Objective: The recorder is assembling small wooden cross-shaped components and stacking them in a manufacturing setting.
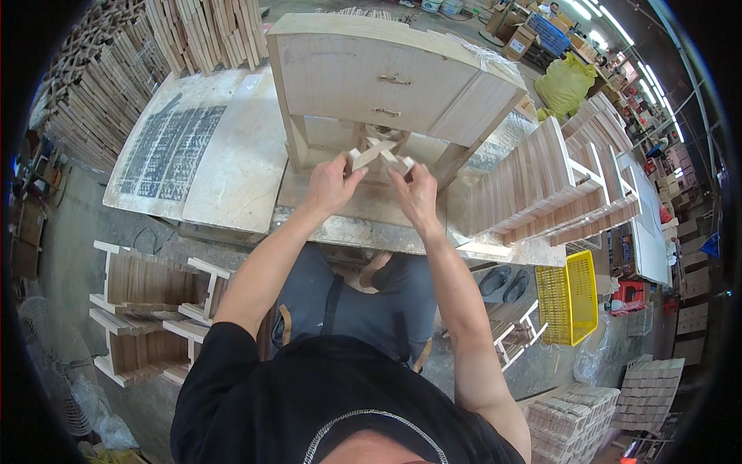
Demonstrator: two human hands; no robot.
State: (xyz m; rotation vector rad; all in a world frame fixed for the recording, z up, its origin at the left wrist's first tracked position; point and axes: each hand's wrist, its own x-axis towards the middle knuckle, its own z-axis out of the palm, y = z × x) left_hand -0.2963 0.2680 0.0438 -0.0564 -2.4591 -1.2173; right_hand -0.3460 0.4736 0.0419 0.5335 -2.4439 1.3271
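Observation:
Both my hands are held out over the workbench (212,185), in front of a tall pale wooden housing (340,73) with two small handles on its face. My left hand (331,184) is closed on one side of a small crossed wooden piece (376,154), made of short pale bars in an X shape with blocky ends. Gripping its other side is my right hand (418,192), fingers pinched near the block end. The piece sits before the opening under the housing; what lies deeper in there is partly hidden.
Slatted wooden panels with white legs (533,185) stand to the right on the bench. More such wooden pieces (143,280) are stacked on the floor at left. Tall stacks of wooden strips (205,35) rise at the back left. A yellow basket (568,298) stands at lower right.

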